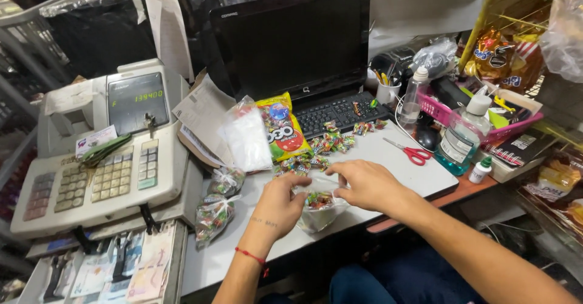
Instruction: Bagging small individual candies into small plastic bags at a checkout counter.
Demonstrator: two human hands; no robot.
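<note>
I held a small clear bag of candies point(319, 204) at the near edge of the bench point(395, 158), my left hand point(280, 204) and my right hand point(364, 182) both pinching its top. Loose candies point(331, 143) lay just beyond; two tied bags point(218, 201) sat to the left, beside the cash register point(103, 152). Red scissors point(410, 152) lay to the right.

My hands sit at centre frame with bare white counter point(388, 164) open just to their right. Red scissors point(412, 153) and bottles point(458, 140) block the far right; loose candies point(328, 143) and the laptop point(303, 55) crowd above; tied candy bags point(215, 210) and the cash register point(103, 158) close the left.
</note>
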